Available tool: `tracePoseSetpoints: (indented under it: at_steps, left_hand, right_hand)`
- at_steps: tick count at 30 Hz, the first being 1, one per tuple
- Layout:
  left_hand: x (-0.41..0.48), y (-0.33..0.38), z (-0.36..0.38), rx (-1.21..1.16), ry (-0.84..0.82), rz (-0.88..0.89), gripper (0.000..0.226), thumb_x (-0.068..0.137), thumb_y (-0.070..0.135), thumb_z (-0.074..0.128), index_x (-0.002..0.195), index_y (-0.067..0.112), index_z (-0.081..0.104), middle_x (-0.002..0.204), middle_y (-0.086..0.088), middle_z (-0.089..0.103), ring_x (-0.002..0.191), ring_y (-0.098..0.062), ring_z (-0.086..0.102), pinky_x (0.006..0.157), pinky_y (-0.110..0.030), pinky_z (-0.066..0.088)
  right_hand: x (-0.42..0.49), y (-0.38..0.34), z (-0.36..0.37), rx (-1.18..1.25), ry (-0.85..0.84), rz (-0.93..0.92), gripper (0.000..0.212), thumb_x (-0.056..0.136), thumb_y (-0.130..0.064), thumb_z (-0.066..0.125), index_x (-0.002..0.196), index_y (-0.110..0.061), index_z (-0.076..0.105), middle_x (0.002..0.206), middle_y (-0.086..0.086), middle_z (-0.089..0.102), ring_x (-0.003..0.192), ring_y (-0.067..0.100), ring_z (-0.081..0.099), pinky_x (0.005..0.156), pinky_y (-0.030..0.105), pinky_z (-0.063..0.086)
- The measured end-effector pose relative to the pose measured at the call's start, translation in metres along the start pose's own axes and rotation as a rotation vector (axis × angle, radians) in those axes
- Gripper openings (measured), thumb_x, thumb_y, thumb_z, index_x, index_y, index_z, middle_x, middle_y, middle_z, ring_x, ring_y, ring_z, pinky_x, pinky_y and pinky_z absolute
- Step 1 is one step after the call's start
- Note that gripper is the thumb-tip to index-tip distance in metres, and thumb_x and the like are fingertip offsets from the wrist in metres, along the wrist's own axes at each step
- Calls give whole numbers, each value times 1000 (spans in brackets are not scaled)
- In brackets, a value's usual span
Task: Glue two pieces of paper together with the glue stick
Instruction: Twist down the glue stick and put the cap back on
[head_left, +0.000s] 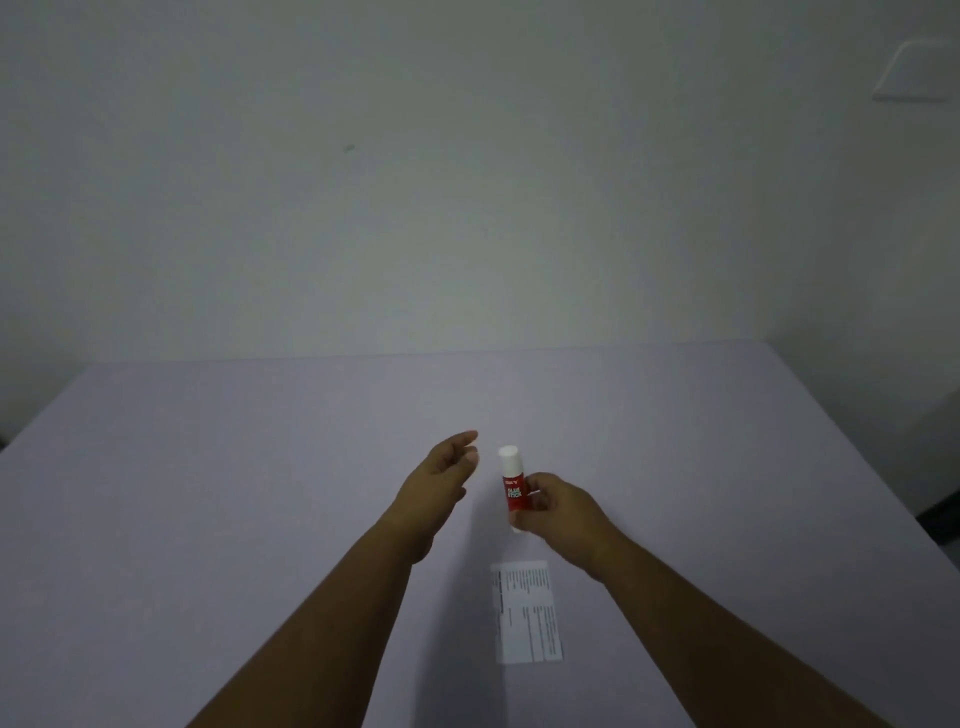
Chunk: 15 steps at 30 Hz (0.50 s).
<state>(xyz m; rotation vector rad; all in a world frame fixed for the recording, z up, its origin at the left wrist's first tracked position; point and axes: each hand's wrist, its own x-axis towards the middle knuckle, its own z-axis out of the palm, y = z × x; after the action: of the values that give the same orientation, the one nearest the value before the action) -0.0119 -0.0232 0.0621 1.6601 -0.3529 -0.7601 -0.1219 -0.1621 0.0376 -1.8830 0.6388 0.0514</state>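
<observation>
A red glue stick (513, 483) with a white cap stands upright in the air above the table, and my right hand (558, 512) grips its lower half. Its white cap is on and points up. My left hand (447, 470) hovers just left of the cap with fingers spread, holding nothing and not touching the stick. A small white printed paper slip (527, 610) lies flat on the table below my right wrist. I see only this one piece of paper.
A pale lilac table (260, 493) fills the lower half of the view, its far edge against a plain white wall. The table's right edge runs diagonally at the right, with dark floor beyond it.
</observation>
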Motion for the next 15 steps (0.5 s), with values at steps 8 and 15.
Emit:
tracePoseSetpoints:
  at_steps: [8,15]
  left_hand:
    - [28,-46,10,68,232,-276,36,96,28,42,129,17,53,135,-10,53,120,-30,50,105,-47,41]
    - [42,-68,12,457,235,-179,36,97,33,40,126,19,56,131,-6,58,116,-24,53,92,-29,39]
  right_hand:
    - [43,40,19,-162,167,51,20,75,-22,68,91,-19,56,87,-1,64,82,17,60,73,30,49]
    - [60,67,39,-170,183,20,17,75,-21,68,79,-23,52,75,-8,61,71,11,57,58,21,42]
